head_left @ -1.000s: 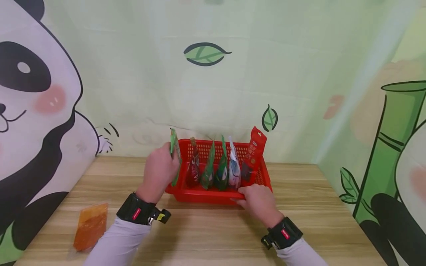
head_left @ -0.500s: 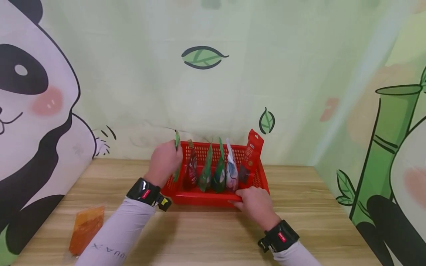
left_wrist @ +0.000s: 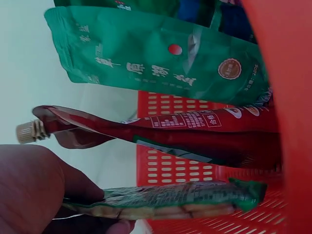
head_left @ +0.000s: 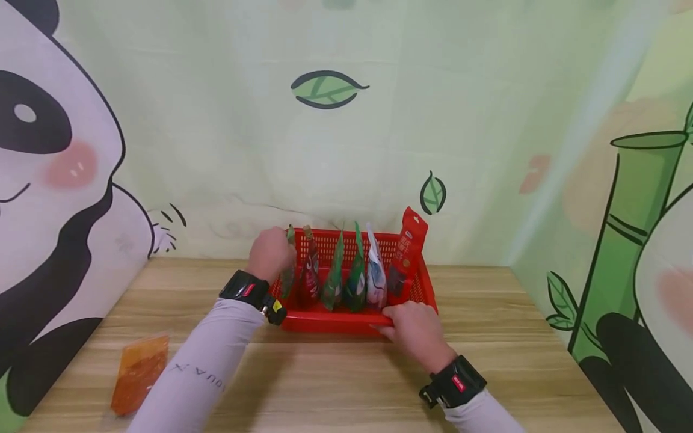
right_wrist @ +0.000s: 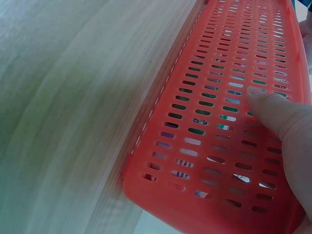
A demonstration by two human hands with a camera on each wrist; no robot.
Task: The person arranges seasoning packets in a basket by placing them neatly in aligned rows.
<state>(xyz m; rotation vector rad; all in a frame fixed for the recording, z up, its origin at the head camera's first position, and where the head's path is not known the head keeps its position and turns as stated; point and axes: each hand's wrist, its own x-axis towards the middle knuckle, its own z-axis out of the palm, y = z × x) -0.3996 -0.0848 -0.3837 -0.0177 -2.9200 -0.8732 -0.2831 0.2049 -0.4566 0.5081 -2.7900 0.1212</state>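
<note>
My left hand (head_left: 271, 252) pinches a thin green packet (left_wrist: 165, 200) by its upper end, at the left end of the red plastic basket (head_left: 330, 325). In the left wrist view the packet's clear side shows pale contents. Beside it stands a dark red spouted pouch (left_wrist: 195, 131) with a tan cap, apart from the packet. A green pouch (left_wrist: 156, 53) with white lettering comes after that. My right hand (head_left: 417, 331) grips the basket's front rim near its right corner. In the right wrist view its thumb lies against the slotted outer wall; its other fingers are mostly hidden.
Farther right in the basket stand another green pouch (head_left: 355, 282), a white pouch (head_left: 376, 276) and a leaning red packet (head_left: 408, 252). An orange packet in clear wrap (head_left: 139, 373) lies on the wooden table (head_left: 335, 385) at the left. A printed backdrop (head_left: 476, 120) rises behind.
My left hand has moved right and lowered the green packet into the basket's left end. My right hand keeps its grip on the rim. The view has shifted slightly.
</note>
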